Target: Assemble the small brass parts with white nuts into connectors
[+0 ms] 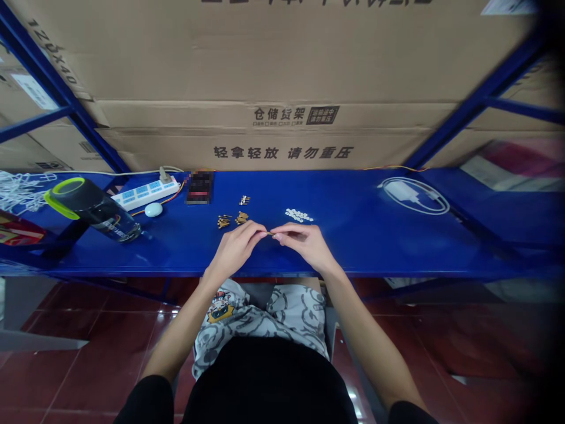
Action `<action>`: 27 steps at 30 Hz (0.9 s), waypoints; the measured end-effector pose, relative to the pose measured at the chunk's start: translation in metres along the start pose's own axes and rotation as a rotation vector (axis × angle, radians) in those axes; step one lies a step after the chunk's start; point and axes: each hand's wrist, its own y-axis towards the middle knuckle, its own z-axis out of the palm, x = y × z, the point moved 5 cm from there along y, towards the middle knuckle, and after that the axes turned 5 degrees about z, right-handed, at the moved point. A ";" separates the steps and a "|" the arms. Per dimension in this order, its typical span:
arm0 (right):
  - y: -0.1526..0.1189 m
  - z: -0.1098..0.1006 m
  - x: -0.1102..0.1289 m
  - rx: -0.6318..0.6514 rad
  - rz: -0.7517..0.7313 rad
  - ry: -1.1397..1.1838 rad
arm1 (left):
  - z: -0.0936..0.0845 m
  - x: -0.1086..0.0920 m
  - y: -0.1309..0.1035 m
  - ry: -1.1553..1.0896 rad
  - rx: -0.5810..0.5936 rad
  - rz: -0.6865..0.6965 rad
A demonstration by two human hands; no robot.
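Over the front part of the blue table, my left hand (241,243) and my right hand (305,240) meet fingertip to fingertip. Both pinch a small brass-coloured piece (269,234), mostly covered by the fingers. Just beyond my left hand lie two small piles of brass-coloured pieces, one to the left (223,221) and one closer to the fingers (241,218). Behind them sits a little group of white and metal pieces (244,201). Several small white pieces (299,215) are spread beyond my right hand.
On the blue table (344,229), a dark bottle (99,212) with a green lid, a power strip (143,193), a white round object (153,209) and a dark box (199,187) stand left. A white charger with cable (401,191) lies right. Cardboard (282,70) rises behind.
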 end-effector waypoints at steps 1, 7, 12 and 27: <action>0.000 0.000 0.001 0.005 -0.008 -0.007 | 0.000 0.000 0.000 0.000 0.005 0.000; 0.000 0.001 0.000 0.036 -0.004 -0.012 | 0.002 0.001 0.000 0.027 0.044 -0.019; 0.001 -0.001 -0.005 0.013 0.039 0.025 | 0.003 0.000 0.000 0.041 0.071 0.012; -0.001 0.002 -0.007 0.132 0.094 0.183 | 0.005 0.000 -0.003 0.000 0.117 0.028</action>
